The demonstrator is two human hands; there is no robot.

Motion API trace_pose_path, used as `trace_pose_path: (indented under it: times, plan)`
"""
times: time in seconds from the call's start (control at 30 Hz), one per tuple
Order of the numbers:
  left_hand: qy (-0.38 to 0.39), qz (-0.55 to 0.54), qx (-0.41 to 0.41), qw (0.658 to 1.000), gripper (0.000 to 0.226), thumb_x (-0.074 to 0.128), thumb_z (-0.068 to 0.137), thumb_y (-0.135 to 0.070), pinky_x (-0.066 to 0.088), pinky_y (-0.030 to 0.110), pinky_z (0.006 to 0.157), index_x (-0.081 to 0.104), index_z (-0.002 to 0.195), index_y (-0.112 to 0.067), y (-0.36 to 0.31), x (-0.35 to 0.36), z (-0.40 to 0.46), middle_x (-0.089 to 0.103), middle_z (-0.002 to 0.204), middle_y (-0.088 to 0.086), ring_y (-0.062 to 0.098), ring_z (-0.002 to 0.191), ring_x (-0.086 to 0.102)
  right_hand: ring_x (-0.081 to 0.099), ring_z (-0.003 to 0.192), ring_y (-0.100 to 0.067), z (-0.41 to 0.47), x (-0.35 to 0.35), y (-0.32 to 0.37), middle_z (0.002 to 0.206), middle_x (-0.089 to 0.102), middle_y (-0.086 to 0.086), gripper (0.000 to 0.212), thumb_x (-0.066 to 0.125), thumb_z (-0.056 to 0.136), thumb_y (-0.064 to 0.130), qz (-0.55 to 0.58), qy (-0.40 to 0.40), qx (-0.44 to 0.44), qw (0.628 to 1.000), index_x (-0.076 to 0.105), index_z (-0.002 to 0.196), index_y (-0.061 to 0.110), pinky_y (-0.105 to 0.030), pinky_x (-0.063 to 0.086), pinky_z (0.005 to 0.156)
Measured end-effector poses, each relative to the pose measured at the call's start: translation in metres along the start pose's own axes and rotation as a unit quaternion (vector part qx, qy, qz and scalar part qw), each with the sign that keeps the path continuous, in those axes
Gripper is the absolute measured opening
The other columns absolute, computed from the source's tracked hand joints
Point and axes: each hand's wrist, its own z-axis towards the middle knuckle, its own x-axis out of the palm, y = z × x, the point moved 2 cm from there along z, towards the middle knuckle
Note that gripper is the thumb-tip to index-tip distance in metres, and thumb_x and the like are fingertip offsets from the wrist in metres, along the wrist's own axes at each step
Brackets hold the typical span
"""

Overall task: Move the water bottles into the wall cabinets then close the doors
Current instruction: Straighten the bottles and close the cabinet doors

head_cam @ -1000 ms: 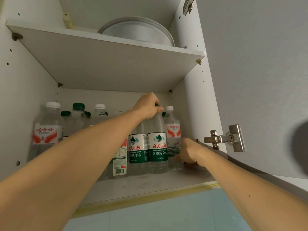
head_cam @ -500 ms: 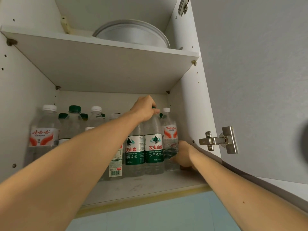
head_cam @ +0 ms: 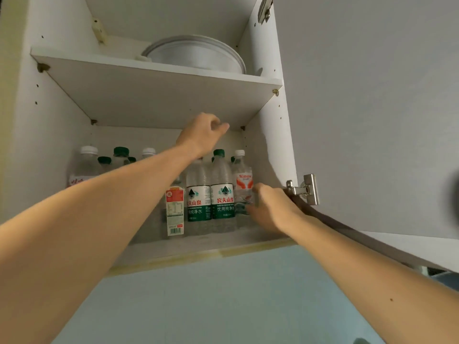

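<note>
Several water bottles stand on the lower shelf point(head_cam: 223, 244) of the open wall cabinet. My left hand point(head_cam: 201, 135) hovers just above a green-capped bottle point(head_cam: 221, 194), fingers loosely curled, holding nothing. A second green-labelled bottle point(head_cam: 197, 194) stands left of it. My right hand point(head_cam: 270, 209) wraps thumb and fingers around the lower right side of a white-capped bottle point(head_cam: 242, 180) by the cabinet's right wall. More bottles point(head_cam: 87, 165) stand at the back left, partly hidden by my left forearm.
The upper shelf point(head_cam: 159, 70) holds a white round dish point(head_cam: 196, 54). The cabinet door point(head_cam: 372, 120) stands open on the right, with a metal hinge point(head_cam: 304, 188) close to my right wrist. Pale blue wall lies below the cabinet.
My left hand has let go of the green-capped bottle's top and risen above it. My right hand has drawn back from behind the white-capped bottle toward its front right side.
</note>
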Motion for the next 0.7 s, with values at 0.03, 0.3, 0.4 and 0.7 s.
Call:
trace_pose_path:
  times: [0.03,0.3,0.4,0.7]
  plan:
    - [-0.03,-0.031,0.009,0.999,0.042,0.053,0.104,-0.042,0.046,0.031,0.093,0.064,0.13,-0.011,-0.009,-0.014,-0.009,0.067,0.127,0.003,0.018,0.115,0.061,0.057,0.077,-0.011,-0.017,-0.013,0.008,0.115,0.065,-0.009,0.023,0.053,0.105,0.023,-0.019,-0.02,-0.024,0.999,0.056,0.127,0.018,-0.028,0.046,0.069]
    - [-0.024,-0.162,0.101,0.981,0.033,0.037,0.108,-0.034,0.03,0.022,0.073,0.063,0.11,-0.014,-0.082,-0.061,-0.108,0.055,0.097,0.0,0.018,0.091,0.05,0.048,0.133,-0.019,-0.143,-0.113,0.057,0.144,0.052,0.002,0.042,0.049,0.104,0.037,-0.056,-0.228,-0.094,0.967,0.056,0.139,0.016,-0.039,0.04,0.111]
    - [0.02,-0.192,0.075,0.978,0.028,0.033,0.109,-0.036,0.034,0.033,0.093,0.056,0.111,-0.02,-0.103,-0.057,-0.131,0.062,0.118,0.016,0.031,0.118,0.052,0.039,0.141,-0.022,-0.178,-0.151,0.066,0.151,0.047,-0.004,0.042,0.048,0.104,0.031,-0.084,-0.281,-0.089,0.952,0.057,0.14,0.011,-0.033,0.03,0.117]
    - [0.165,-0.203,0.081,0.962,0.067,0.027,0.102,-0.062,0.014,0.056,0.121,0.004,0.161,-0.04,-0.226,-0.034,-0.169,0.015,0.168,0.009,0.037,0.153,0.013,0.002,0.153,-0.047,-0.272,-0.268,0.058,0.167,0.004,-0.024,0.071,0.039,0.1,0.056,-0.394,-0.427,0.053,0.812,0.029,0.158,0.017,-0.064,0.004,0.121]
